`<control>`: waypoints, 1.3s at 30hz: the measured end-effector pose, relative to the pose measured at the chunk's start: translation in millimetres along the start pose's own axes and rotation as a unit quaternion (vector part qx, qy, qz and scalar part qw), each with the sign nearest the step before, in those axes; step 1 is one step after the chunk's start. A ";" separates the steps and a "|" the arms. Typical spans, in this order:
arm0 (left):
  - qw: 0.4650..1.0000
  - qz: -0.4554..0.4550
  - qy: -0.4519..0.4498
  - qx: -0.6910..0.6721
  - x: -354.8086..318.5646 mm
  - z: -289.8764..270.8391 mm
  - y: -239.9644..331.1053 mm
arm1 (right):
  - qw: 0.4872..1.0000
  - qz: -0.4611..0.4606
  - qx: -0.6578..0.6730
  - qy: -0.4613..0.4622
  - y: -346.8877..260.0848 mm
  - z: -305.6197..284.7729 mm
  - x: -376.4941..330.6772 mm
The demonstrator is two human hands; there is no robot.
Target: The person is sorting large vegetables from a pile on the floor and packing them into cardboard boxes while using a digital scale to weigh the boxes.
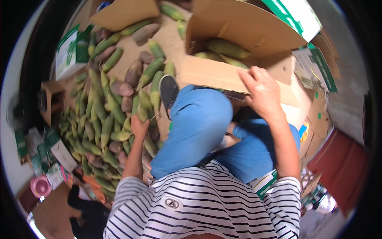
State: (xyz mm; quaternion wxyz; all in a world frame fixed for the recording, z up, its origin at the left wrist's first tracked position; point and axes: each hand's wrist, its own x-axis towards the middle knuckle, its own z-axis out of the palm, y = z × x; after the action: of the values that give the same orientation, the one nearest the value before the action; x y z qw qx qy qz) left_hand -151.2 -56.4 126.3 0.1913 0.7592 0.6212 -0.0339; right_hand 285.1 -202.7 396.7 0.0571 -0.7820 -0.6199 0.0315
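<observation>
A broad pile of long green radishes (107,131), with brownish-purple roots among them, covers the floor on my left. Down at the pile's edge, my left hand (140,126) is closed round the lower end of a green radish (142,112); other radishes lie right against it. In front of my knees stands an open cardboard box (238,24) with several green radishes (229,47) inside. My right hand (263,93) grips the near flap (213,73) of this box, fingers bent over its edge. The fingertips beyond the flap are partly hidden.
My bent knees (203,119) in blue trousers lie between pile and box. Green-and-white cartons (73,51) stand at the far left, others (318,65) beyond the box at right. Flattened cardboard (314,123) lies at right, beside a dark red panel (338,167). A pink round object (40,186) stands lower left.
</observation>
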 end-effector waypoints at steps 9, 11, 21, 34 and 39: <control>0.769 0.264 0.233 -0.533 14.5 -191.1 205.7 | 0.998 -0.014 -0.016 0.056 5.4 10.6 -10.1; 0.725 0.297 0.221 -0.581 -4.1 -229.5 257.0 | 0.999 -0.015 -0.007 0.049 4.8 13.9 -9.4; 0.865 0.144 -0.068 -0.476 41.7 -120.6 173.5 | 0.999 -0.018 0.017 0.029 2.2 9.8 -2.7; 0.849 -0.232 0.021 -0.474 152.3 -0.4 -21.9 | 1.000 -0.018 0.010 0.007 -8.7 -1.1 2.9; 0.819 -0.424 0.055 -0.383 186.0 20.6 4.9 | 1.000 -0.006 -0.011 -0.007 -7.1 -3.9 2.4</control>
State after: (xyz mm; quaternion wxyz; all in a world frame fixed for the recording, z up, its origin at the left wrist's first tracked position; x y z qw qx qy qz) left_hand -100.8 109.0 54.6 0.3988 0.2870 0.8540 0.1709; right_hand 279.3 -198.9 401.6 0.0446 -0.7783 -0.6256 0.0296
